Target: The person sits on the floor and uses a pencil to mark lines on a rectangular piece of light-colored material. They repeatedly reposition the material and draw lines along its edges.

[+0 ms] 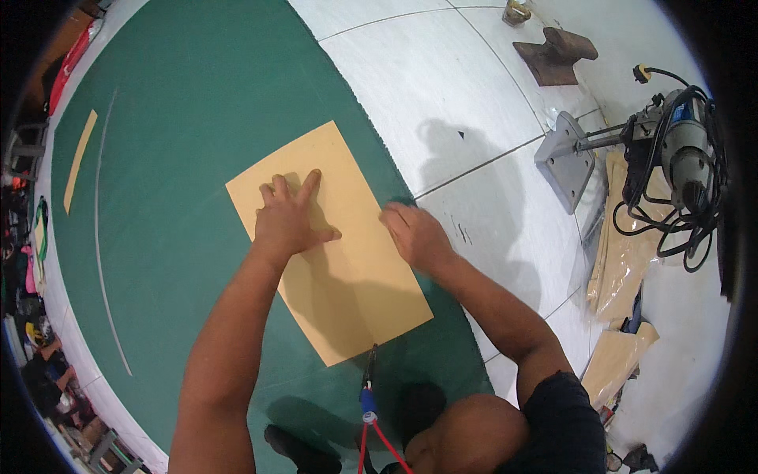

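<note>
A tan rectangular sheet (355, 276), like card or thin board, lies aslant on the green mat (181, 103). My left hand (286, 217) is pressed on its upper half, open, fingers spread and thumb out to the right. At the sheet's right long edge, my right hand (414, 235) is closed, its fingers curled and slightly blurred. Whatever they may grip is hidden. Below the sheet's near edge hangs a red cord (379, 434) with a blue clip (368, 401) and a dark, narrow end piece.
A thin long strip (98, 229) and a narrow tan offcut (80, 162) rest on the mat's left. Right, on white tiles (395, 71), are a grey drill on a stand (685, 150) with coiled cable, a rusty rail piece (555, 57) and plastic-wrapped tan sheets (624, 261).
</note>
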### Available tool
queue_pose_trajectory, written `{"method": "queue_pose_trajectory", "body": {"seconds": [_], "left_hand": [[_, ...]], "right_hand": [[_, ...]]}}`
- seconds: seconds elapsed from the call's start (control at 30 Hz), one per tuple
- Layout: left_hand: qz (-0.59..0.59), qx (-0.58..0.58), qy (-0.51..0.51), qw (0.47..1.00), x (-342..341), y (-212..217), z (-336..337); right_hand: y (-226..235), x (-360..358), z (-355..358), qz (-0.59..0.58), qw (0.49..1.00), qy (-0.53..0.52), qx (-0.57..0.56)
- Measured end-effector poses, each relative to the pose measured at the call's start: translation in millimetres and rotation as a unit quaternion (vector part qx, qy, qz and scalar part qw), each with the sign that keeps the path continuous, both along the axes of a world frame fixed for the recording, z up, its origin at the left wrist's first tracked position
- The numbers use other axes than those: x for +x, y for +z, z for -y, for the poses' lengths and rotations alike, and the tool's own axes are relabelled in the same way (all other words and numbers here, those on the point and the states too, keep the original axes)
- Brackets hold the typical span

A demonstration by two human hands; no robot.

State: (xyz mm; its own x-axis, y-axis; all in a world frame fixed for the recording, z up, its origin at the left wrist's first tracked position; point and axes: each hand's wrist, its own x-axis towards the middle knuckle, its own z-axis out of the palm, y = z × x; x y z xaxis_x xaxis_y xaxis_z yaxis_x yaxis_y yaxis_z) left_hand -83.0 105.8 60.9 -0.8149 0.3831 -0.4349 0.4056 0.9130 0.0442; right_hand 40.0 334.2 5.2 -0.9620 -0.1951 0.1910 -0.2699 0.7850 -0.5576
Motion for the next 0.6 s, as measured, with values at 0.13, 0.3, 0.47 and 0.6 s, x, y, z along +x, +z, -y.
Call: {"method": "queue_pose_trajectory", "body": {"seconds": [0.13, 0.3, 0.47, 0.6], "left_hand": [[-0.026, 0.005, -0.008, 1.0, 0, -10, 6], [-0.003, -0.018, -0.012, 1.0, -3, -4, -6], [-0.008, -0.02, -0.017, 1.0, -1, -9, -1], [-0.012, -0.016, -0.02, 1.0, -5, -9, 0]], "right_hand": [[-1, 59, -4, -0.007, 1.0, -0.002, -0.024], [-6, 44, -3, -0.008, 1.0, -0.019, -0.013], [3, 62, -4, 0.039, 0.999, 0.001, 0.005], [1, 148, -5, 0.044, 0.999, -0.007, 0.028]]}}
